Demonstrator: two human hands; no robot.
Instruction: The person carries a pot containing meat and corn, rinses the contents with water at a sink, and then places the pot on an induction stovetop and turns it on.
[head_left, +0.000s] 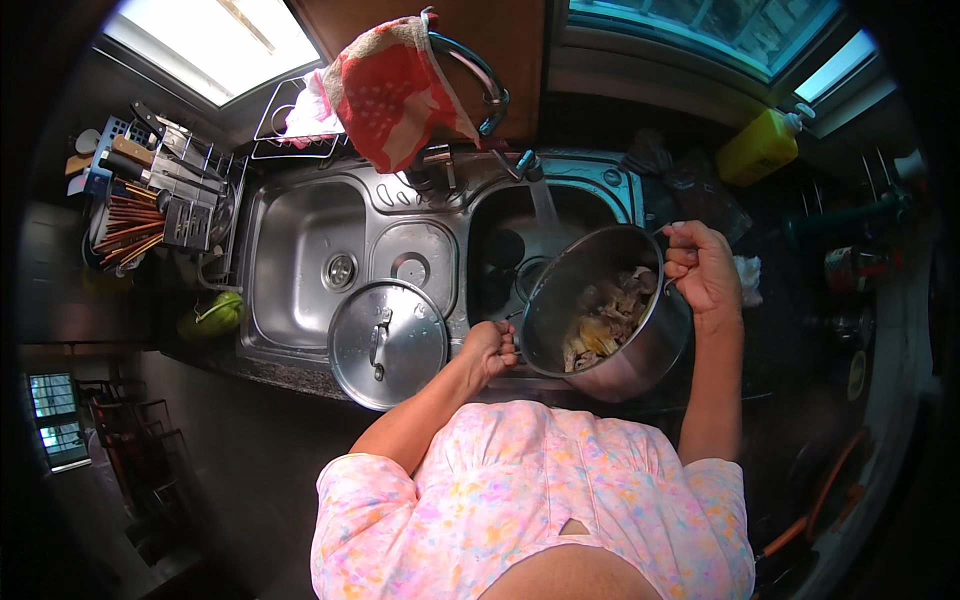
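A large metal pot (630, 360) is tilted towards the right sink basin (495, 217), with pieces of cooked meat, some with yellow fat, lying inside. My left hand (491, 349) is closed on the pot's near-left side handle. At the far-right rim, my right hand (701, 266) grips the other handle, raised higher. Water runs from the faucet (527, 163) into the right basin. A round steel pot lid (390, 345) with a bar handle rests across the front edge of the sink, left of my left hand. The pot's underside is partly hidden.
To the left are the bare steel basin (300, 255), a green gourd-like vegetable (214, 319) and a rack with knives and chopsticks (135, 225). A red patterned cloth (401, 94) hangs over a curved pipe. A yellow pump bottle (759, 148) stands back right.
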